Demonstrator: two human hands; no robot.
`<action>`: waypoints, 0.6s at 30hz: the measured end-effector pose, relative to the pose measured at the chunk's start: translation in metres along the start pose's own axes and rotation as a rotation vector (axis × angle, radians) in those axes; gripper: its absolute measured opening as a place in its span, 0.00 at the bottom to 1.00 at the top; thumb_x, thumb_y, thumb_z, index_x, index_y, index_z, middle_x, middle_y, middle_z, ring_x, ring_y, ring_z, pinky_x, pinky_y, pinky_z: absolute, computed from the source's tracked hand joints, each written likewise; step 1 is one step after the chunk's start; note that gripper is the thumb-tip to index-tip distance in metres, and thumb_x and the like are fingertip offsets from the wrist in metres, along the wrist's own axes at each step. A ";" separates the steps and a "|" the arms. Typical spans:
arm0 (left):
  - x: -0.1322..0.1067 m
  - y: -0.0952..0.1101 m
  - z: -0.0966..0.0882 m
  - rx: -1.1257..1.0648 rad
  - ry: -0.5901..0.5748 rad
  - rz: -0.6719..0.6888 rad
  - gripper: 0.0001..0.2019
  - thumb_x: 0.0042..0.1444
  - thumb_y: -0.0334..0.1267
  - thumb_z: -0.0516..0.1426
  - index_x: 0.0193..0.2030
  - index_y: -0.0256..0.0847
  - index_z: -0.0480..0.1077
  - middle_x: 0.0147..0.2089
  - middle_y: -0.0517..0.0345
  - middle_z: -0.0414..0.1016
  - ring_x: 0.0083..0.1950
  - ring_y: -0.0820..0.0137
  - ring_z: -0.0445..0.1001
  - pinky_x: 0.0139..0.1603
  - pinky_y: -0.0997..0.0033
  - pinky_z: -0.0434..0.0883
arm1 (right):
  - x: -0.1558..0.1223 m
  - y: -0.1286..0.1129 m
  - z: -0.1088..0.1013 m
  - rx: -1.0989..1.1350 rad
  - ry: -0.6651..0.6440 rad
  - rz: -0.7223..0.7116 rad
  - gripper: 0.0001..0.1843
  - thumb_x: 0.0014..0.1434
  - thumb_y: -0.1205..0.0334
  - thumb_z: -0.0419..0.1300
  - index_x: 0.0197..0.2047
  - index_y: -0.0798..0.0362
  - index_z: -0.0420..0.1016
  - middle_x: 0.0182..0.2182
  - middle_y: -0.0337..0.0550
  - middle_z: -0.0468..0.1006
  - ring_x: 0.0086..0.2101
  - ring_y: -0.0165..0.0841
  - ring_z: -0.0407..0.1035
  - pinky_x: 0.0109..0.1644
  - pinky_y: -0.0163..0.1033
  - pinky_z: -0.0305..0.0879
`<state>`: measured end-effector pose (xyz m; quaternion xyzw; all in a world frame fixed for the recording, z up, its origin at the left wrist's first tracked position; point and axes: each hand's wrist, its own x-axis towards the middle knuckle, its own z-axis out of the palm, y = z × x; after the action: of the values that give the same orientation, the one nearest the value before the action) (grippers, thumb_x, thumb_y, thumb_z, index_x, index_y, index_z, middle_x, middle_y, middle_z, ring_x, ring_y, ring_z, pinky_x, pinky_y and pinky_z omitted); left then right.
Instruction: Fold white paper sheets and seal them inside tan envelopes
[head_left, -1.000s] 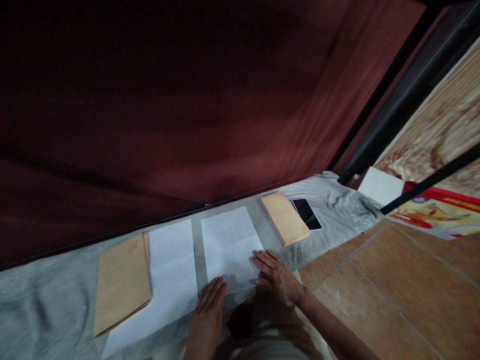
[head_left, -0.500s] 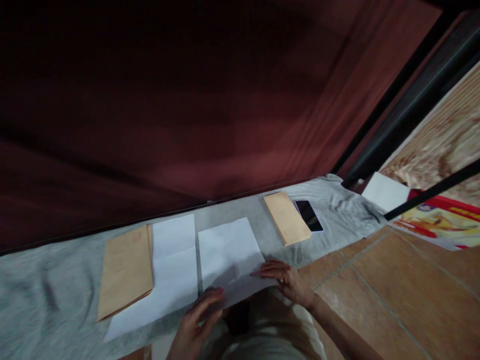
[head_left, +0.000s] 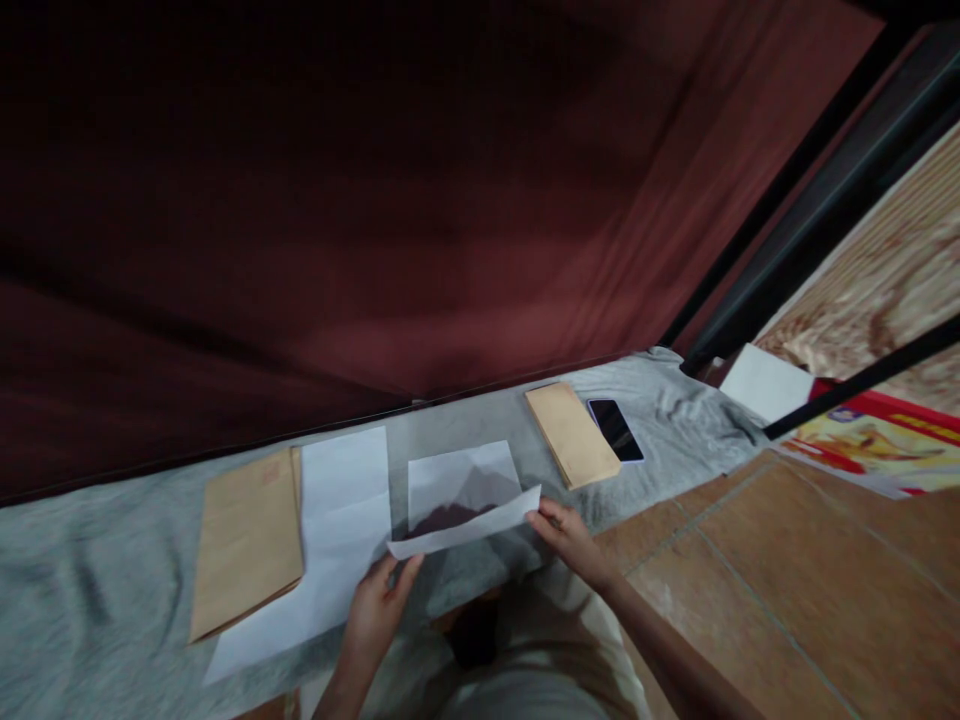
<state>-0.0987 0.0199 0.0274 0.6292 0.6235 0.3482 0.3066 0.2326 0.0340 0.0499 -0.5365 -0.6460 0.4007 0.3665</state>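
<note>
A white sheet of paper point(head_left: 459, 480) lies on the grey cloth in front of me, its near edge lifted and curling up away from me. My left hand point(head_left: 384, 592) pinches the left corner of that raised edge between thumb and fingers. At the opposite corner my right hand point(head_left: 559, 528) grips the same edge. To the left, more white paper point(head_left: 346, 520) lies flat with a crease across it, partly under some brown envelopes point(head_left: 247, 540). A smaller stack of brown envelopes point(head_left: 571, 435) rests beyond my right hand.
A phone point(head_left: 616, 430) lies beside the right envelopes. The grey cloth point(head_left: 112, 560) covers the narrow surface along a dark red panel point(head_left: 450, 300). Black bars, a white box point(head_left: 769, 383) and a red-yellow printed box point(head_left: 877, 440) stand at the right, near the tiled floor point(head_left: 750, 570).
Both hands have taken hold of the near edge of the middle sheet and raised it away from me. The sheet lay nearly flat before. The envelopes and phone stay in place.
</note>
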 end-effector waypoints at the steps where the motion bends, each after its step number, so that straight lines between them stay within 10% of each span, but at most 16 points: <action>1: 0.003 0.003 0.001 -0.010 0.000 -0.037 0.22 0.57 0.61 0.56 0.42 0.45 0.79 0.44 0.52 0.85 0.48 0.57 0.82 0.55 0.57 0.77 | 0.006 0.001 0.003 -0.002 0.030 0.001 0.21 0.70 0.46 0.52 0.39 0.51 0.79 0.32 0.40 0.80 0.36 0.36 0.74 0.41 0.37 0.72; 11: 0.030 0.020 0.008 0.109 0.100 -0.109 0.18 0.60 0.56 0.53 0.27 0.45 0.66 0.23 0.64 0.69 0.25 0.71 0.68 0.30 0.71 0.65 | 0.046 0.019 0.028 -0.230 0.221 0.061 0.14 0.67 0.54 0.53 0.34 0.50 0.75 0.27 0.40 0.78 0.28 0.36 0.73 0.35 0.37 0.68; 18: 0.042 0.023 0.014 0.214 0.113 -0.237 0.13 0.61 0.46 0.55 0.47 0.42 0.73 0.35 0.55 0.81 0.35 0.64 0.78 0.35 0.69 0.68 | 0.050 0.025 0.041 -0.536 0.239 0.109 0.16 0.69 0.60 0.52 0.55 0.53 0.74 0.36 0.45 0.84 0.35 0.39 0.79 0.39 0.38 0.71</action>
<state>-0.0748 0.0613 0.0409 0.5597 0.7432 0.2760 0.2414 0.1975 0.0809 0.0129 -0.6915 -0.6513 0.1688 0.2632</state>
